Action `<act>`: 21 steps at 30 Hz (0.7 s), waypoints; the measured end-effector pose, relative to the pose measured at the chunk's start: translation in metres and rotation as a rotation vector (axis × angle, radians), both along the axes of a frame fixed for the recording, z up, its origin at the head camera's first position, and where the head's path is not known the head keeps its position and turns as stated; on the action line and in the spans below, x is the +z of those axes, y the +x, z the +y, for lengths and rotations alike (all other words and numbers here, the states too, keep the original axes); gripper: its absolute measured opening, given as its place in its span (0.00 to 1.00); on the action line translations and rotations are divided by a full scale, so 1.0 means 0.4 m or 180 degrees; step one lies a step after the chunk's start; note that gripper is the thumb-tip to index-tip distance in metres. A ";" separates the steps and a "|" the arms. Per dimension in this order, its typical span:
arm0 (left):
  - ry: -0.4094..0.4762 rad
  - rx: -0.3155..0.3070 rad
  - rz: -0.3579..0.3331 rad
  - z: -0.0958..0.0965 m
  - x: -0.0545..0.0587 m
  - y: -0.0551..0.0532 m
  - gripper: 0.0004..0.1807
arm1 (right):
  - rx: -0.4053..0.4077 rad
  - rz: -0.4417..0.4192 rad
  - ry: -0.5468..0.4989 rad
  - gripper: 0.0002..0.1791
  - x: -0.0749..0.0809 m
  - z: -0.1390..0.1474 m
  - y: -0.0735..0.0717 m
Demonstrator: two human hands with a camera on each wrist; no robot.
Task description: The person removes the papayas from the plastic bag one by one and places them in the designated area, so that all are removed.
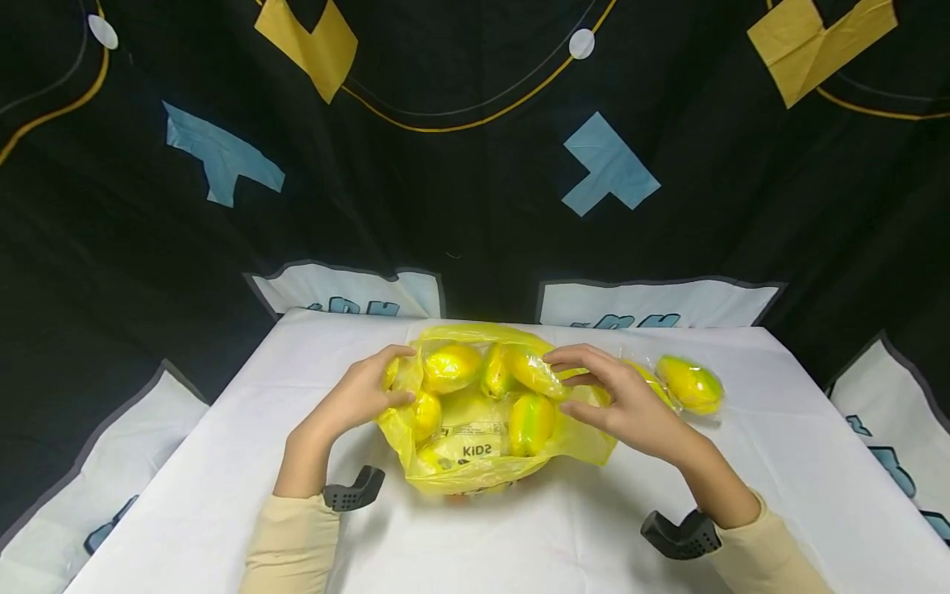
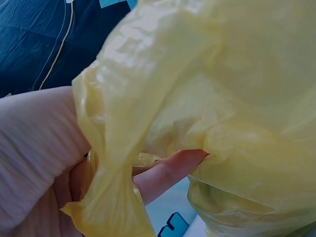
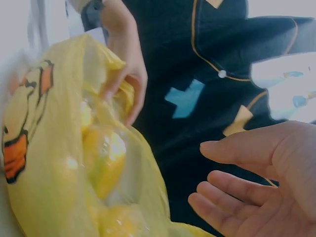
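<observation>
A yellow plastic bag (image 1: pixel 475 474) lies with its mouth open on the white table. Inside it are several yellow-green mangoes (image 1: pixel 453 367) in clear wrap, another mango (image 1: pixel 531 422) near the front, and a printed label reading KIDS. My left hand (image 1: pixel 364 396) grips the bag's left edge; in the left wrist view yellow film (image 2: pixel 116 163) wraps over its fingers, partly hiding them. At the bag's right side is my right hand (image 1: pixel 619 404), close to a wrapped mango (image 1: pixel 534 371). The right wrist view shows that hand with fingers (image 3: pixel 237 190) loosely extended, holding nothing.
To the right of the bag, behind my right hand, a wrapped mango (image 1: pixel 690 384) lies on the white table (image 1: pixel 750 429), with a second one (image 1: pixel 649 381) partly hidden. A black cloth backdrop (image 1: pixel 460 214) with blue and yellow shapes hangs behind the table's far edge.
</observation>
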State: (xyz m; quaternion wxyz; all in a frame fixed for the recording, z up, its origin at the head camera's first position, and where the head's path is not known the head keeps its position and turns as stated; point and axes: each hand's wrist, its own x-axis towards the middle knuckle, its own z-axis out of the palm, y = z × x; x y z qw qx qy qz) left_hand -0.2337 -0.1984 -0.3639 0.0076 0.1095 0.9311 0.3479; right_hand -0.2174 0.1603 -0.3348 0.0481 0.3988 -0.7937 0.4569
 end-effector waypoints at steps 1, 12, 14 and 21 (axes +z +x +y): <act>0.0001 0.0011 0.0000 -0.002 0.000 0.000 0.35 | 0.0060 -0.0044 0.0056 0.30 -0.004 -0.009 -0.004; 0.0040 0.0006 0.0007 -0.002 0.001 0.001 0.36 | 0.0062 -0.0160 0.0895 0.32 -0.041 -0.054 -0.039; 0.0043 0.0011 -0.0001 -0.002 0.002 0.002 0.36 | -0.0001 -0.0140 0.0974 0.32 -0.046 -0.062 -0.041; 0.0034 -0.0003 -0.0003 -0.001 -0.001 -0.001 0.36 | 0.0000 -0.0084 0.1085 0.31 -0.058 -0.085 -0.031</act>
